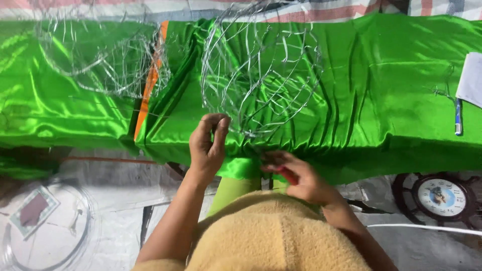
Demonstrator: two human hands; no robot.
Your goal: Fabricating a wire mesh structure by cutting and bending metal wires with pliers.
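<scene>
Evidently left hand (pixel 208 143) pinches wire frame (pixel 258 75); right hand (pixel 296 178) clasps red-handled tool (pixel 287 174).

A shiny green cloth (pixel 391 75) covers the tabletop in front of my fingers. It has lots of folds, and bright light shines on it. An orange strip (pixel 150 85) runs down the cloth, off to the left of my fingers. Far behind it I see a striped cloth (pixel 321 12) in red, white and grey. Below my fingers the floor (pixel 115 185) is pale and messy. A round clock (pixel 442 196) with a dark frame lies on the floor to the right. A clear round lid (pixel 50 226) lies on the floor to the left.
</scene>
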